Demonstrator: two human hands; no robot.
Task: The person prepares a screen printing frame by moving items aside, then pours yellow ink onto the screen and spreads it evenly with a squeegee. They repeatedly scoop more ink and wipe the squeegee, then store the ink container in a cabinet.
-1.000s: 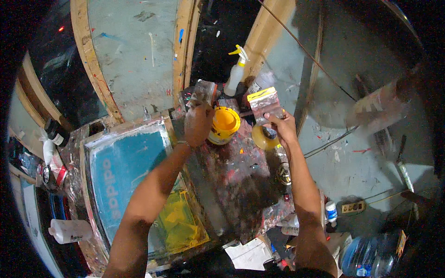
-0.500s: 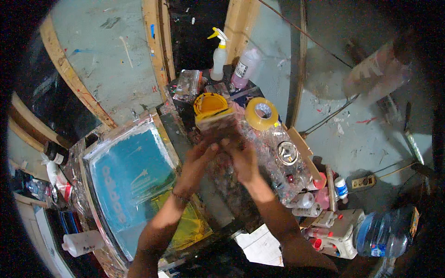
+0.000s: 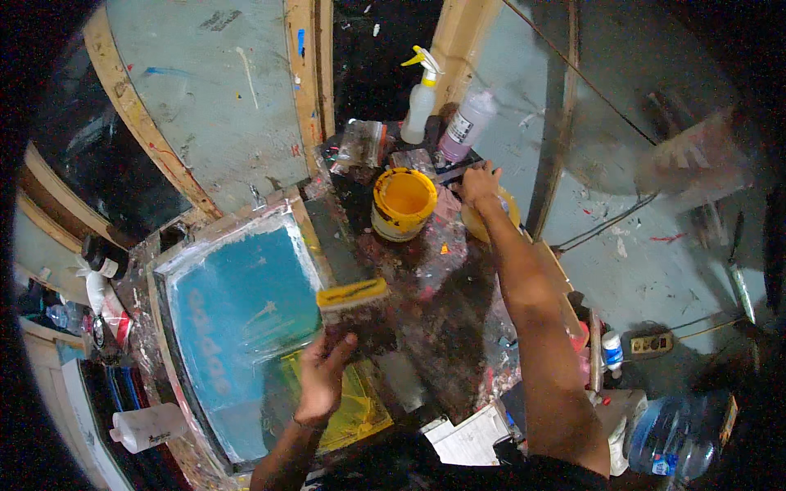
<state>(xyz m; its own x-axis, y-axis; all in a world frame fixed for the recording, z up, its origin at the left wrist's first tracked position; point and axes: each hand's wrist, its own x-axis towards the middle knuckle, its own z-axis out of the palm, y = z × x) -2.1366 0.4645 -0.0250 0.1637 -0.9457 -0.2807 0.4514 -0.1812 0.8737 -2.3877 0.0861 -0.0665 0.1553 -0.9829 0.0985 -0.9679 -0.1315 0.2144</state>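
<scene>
We now grasp the yellow-edged squeegee (image 3: 354, 293) in our left hand (image 3: 326, 372) alone, by the right side of the blue screen (image 3: 237, 303); our right hand (image 3: 481, 184) has left it for the flat grey strip (image 3: 449, 174) near the yellow tub (image 3: 393, 226), so the two work apart; whether the right grips the strip, we cannot tell.

Location type: workshop, apparently for screen printing. Indicators: framed screen (image 3: 254, 270) at 8 o'clock, coated blue and yellow; yellow-edged squeegee (image 3: 352, 295) at 7 o'clock; 1 tub (image 3: 395, 226) of yellow-orange ink or paint (image 3: 408, 196) near 12 o'clock; colour-stained bench (image 3: 446, 327) at 5 o'clock; paint-streaked wall panel (image 3: 233, 65) at 11 o'clock.
</scene>
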